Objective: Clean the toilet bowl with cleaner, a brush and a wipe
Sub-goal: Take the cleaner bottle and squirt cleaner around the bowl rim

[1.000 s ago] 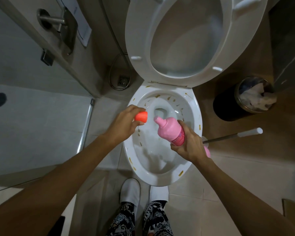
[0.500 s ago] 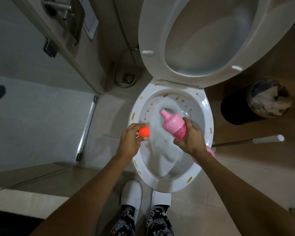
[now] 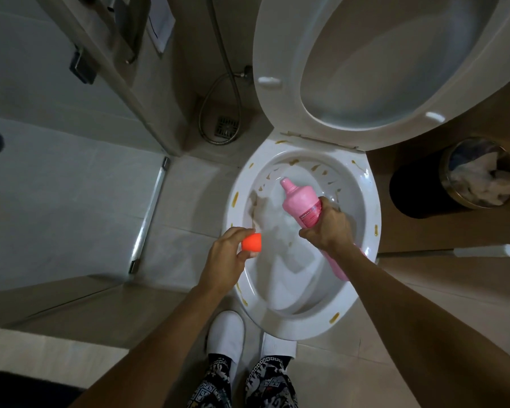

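Note:
The white toilet bowl (image 3: pixel 368 219) stands open with its seat and lid (image 3: pixel 277 48) raised, and brown-yellow stains dot its rim and inner wall. My right hand (image 3: pixel 329 228) grips a pink cleaner bottle (image 3: pixel 302 203), uncapped, its nozzle tilted toward the back of the bowl. My left hand (image 3: pixel 227 257) pinches the orange cap (image 3: pixel 251 245) over the bowl's left rim. A brush handle (image 3: pixel 454 252) with a white grip lies along the floor to the right of the bowl; its head is hidden behind my right arm.
A black bin (image 3: pixel 418 187) with crumpled paper inside stands right of the toilet. A metal hose (image 3: pixel 218 113) loops over a floor drain (image 3: pixel 226 126) at the back left. A glass shower door (image 3: pixel 56 172) runs along the left. My white slippers (image 3: pixel 227 337) stand before the bowl.
The bottle has moved farther over the bowl and tipped toward its back. My left hand with the cap has drawn back toward me and to the left rim. The view has shifted left.

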A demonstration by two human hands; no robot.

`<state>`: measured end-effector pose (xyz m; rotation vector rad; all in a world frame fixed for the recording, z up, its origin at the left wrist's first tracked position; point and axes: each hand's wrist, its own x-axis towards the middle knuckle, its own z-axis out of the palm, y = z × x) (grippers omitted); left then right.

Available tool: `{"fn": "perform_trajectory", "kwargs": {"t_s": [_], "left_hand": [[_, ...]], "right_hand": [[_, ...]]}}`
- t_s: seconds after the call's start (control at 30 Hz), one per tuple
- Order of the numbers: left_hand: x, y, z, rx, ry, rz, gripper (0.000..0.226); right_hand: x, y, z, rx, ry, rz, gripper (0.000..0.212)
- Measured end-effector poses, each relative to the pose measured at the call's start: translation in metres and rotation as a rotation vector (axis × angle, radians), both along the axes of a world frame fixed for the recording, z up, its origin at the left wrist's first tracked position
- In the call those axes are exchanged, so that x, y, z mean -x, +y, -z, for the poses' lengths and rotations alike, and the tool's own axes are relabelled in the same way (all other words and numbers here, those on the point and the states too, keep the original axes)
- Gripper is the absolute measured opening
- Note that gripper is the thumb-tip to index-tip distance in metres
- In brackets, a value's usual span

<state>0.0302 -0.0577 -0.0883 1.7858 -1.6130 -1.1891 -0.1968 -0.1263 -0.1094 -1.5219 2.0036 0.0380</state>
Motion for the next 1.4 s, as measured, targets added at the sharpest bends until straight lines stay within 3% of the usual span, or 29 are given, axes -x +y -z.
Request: {"fn": "perform_trajectory", "kwargs": {"t_s": [0.6,1.1,1.4], "left_hand": [[-0.021,0.006,0.003,0.109,-0.042,0.052,0.044],[-0.038,0.01,-0.031,0.105,-0.096,0.051,0.045],[-0.014,0.027,-0.041,0.094,-0.086,0.1,0.042]], "right_hand": [[-0.026,-0.027,-0.002,-0.054,0.097,-0.062,0.071],[-0.027,0.065,-0.038,-0.237,0.176,-0.385,0.073],[0.005,0.132,-0.047,-0.314,0.146,-0.366,0.073]]}}
